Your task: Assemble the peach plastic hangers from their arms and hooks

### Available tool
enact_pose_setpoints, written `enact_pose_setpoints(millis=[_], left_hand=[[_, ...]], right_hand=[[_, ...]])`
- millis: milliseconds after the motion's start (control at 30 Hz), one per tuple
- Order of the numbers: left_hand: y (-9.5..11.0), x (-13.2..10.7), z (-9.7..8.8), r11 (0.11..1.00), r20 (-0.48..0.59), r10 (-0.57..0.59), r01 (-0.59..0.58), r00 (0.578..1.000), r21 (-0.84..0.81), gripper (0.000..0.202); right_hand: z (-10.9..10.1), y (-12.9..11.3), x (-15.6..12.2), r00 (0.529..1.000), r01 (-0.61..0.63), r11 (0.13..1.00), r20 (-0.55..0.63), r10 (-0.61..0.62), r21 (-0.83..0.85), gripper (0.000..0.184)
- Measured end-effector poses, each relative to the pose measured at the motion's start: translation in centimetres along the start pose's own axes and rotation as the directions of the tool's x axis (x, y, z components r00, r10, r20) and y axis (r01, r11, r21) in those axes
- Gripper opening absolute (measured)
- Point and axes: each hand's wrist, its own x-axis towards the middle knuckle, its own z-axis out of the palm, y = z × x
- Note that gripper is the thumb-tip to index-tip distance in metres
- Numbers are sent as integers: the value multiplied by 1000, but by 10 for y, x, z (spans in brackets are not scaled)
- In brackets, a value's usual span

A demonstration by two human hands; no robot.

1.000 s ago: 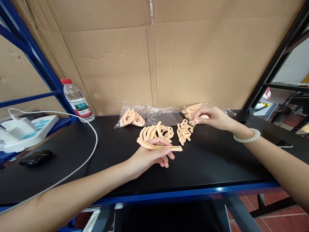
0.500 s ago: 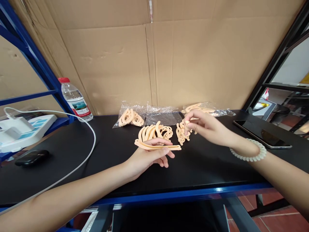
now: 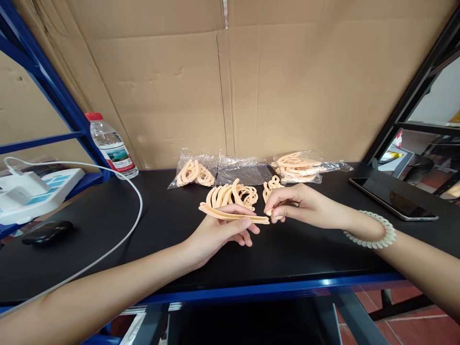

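A long, curved beige strip (image 3: 224, 215) with a groove along it lies in my left hand (image 3: 230, 232), thumb on top and fingers beneath. My right hand (image 3: 298, 206) is closed in a pinch on a small beige piece (image 3: 270, 212), held right at the strip's right end. I cannot tell whether the two touch. Just behind my left hand is a pile of curved beige strips (image 3: 230, 194). Smaller beige pieces (image 3: 272, 186) lie in a heap behind my right hand, which partly hides them.
Along the cardboard at the back are a clear bag of curved pieces (image 3: 194, 172), a flat clear bag (image 3: 242, 171) and another filled bag (image 3: 298, 167). A phone (image 3: 393, 199) lies right. Left are a water bottle (image 3: 113, 148), black mouse (image 3: 48, 233), white cable (image 3: 140, 211) and power strip (image 3: 43, 194).
My right hand has moved left and down from above the small heap, bringing the small piece to the strip's right end. My left hand and the strip have barely moved.
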Motion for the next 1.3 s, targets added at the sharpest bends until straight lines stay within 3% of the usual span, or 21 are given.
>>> enact_pose_setpoints(millis=[400, 467, 533, 600, 700, 767, 1067, 1200, 1300], left_hand=[[0, 0, 1, 1000, -30, 7, -7, 1000, -8, 35], [-1, 1, 0, 1000, -34, -2, 2, 999, 1, 35], [-2, 1, 0, 1000, -38, -5, 5, 999, 6, 33], [-2, 2, -1, 1000, -38, -7, 7, 999, 6, 31], [-2, 2, 0, 999, -22, -22, 23, 1000, 43, 29], [-1, 3, 0, 996, -12, -32, 33, 999, 77, 28], [-1, 3, 1, 995, -25, 14, -11, 1000, 95, 26], [-1, 5, 3, 993, -69, 13, -5, 998, 115, 26], [1, 8, 7, 999, -69, -2, 6, 998, 47, 29]], right_hand=[[0, 5, 2, 999, -34, 998, 22, 33, 46, 20], [-11, 12, 1, 998, -57, 998, -24, 56, -20, 20], [-29, 24, -1, 993, -109, 976, -59, 100, -190, 18], [-49, 39, -6, 981, -165, 897, 27, 193, -410, 17], [-68, 58, -11, 964, -181, 871, 92, 249, -457, 18], [-70, 64, -10, 967, -173, 868, 86, 239, -465, 20], [-50, 49, -4, 980, -201, 840, -96, 177, -505, 26], [-28, 27, 6, 965, -202, 935, -220, 140, -291, 25], [-1, 7, 15, 986, -116, 989, -131, 104, -86, 28]])
